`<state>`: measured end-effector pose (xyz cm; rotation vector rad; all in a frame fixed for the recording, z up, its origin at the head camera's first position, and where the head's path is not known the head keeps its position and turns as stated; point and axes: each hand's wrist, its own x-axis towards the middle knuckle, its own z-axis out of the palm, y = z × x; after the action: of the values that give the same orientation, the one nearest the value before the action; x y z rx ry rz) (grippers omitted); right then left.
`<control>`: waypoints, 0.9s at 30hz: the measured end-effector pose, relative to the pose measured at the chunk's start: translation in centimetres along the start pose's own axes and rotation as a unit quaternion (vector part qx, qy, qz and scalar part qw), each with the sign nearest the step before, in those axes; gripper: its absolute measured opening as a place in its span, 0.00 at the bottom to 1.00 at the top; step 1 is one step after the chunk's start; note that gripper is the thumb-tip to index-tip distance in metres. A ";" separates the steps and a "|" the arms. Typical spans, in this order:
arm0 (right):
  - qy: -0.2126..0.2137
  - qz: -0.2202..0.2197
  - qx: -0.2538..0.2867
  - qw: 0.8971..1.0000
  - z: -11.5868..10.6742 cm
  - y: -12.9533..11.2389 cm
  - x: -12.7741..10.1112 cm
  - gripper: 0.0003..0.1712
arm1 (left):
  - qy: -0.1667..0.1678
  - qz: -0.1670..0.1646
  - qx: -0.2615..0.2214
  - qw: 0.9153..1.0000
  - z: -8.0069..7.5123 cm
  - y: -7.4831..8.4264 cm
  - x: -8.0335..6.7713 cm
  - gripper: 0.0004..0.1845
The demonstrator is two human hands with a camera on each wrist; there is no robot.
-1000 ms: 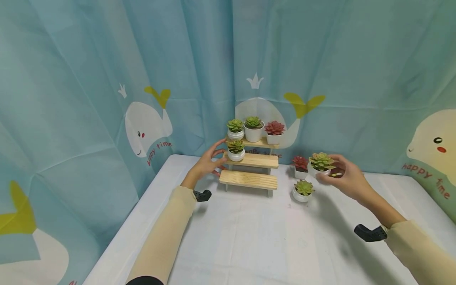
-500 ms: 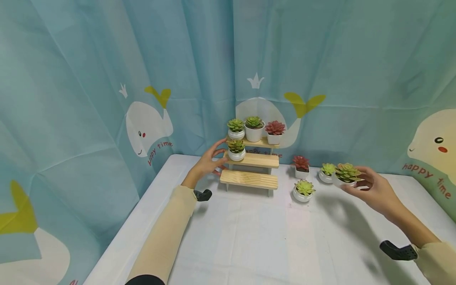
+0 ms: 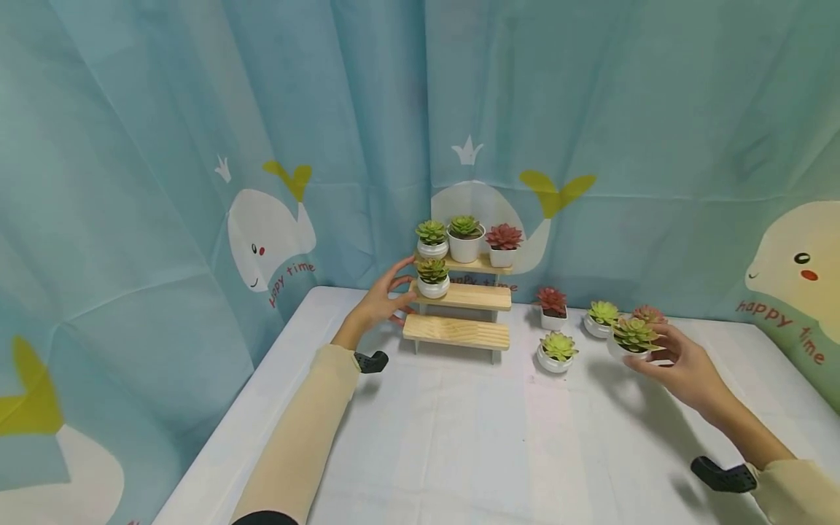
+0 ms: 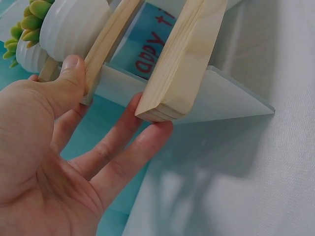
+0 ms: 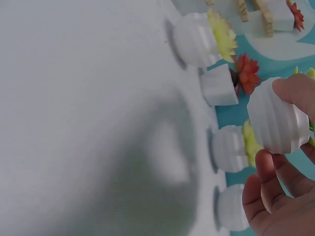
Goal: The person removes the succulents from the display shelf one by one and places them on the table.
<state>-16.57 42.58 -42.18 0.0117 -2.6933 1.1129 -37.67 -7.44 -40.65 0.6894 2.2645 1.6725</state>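
Lower and nearer the table than half a second ago, the right hand (image 3: 682, 364) now carries its green succulent in a ribbed white pot (image 3: 631, 337) down beside the other loose pots, and a reddish succulent (image 3: 648, 314) shows just behind it at about one o'clock. Thumb and fingers (image 5: 275, 174) are curled round the pot, which hangs clear of the white table (image 3: 459, 452) in the wrist view. At nine o'clock from it stands a small green plant in a white pot (image 3: 601, 318), then farther left a red succulent in a square pot (image 3: 551, 306), with another green one (image 3: 556, 350) at about seven o'clock from that. The left hand (image 3: 380, 302) has not shifted: it rests spread and relaxed against the left end of the three-step wooden stand (image 3: 459, 332), thumb on the middle step's edge and fingers (image 4: 123, 147) under the lower plank. A green succulent (image 3: 433, 277) sits on the middle step just beside that thumb. On the top step stand three pots (image 3: 466, 240), two green and one red at three o'clock. A blue whale-print curtain (image 3: 197, 146) hangs behind.
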 end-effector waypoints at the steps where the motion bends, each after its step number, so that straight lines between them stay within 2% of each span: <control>1: -0.001 0.002 0.001 1.000 0.2 0.2 0.0 0.44 | 0.001 0.000 -0.001 1.000 0.0 0.0 0.0 0.40; 10: 0.000 0.002 -0.006 1.000 1.7 1.3 -0.5 0.42 | -0.008 0.003 -0.017 1.000 0.0 0.0 -0.1 0.41; 17: -0.023 0.033 -0.021 0.999 2.6 1.9 -0.5 0.45 | -0.011 0.005 -0.021 1.000 0.1 -0.1 -0.3 0.41; 27: -0.027 0.025 -0.031 0.999 3.2 2.3 -0.4 0.45 | -0.007 0.005 -0.020 1.000 0.1 0.0 -0.2 0.40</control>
<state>-17.10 41.95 -46.02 -0.0366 -2.7881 1.0580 -37.46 -7.44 -40.70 0.7010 2.2164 1.7068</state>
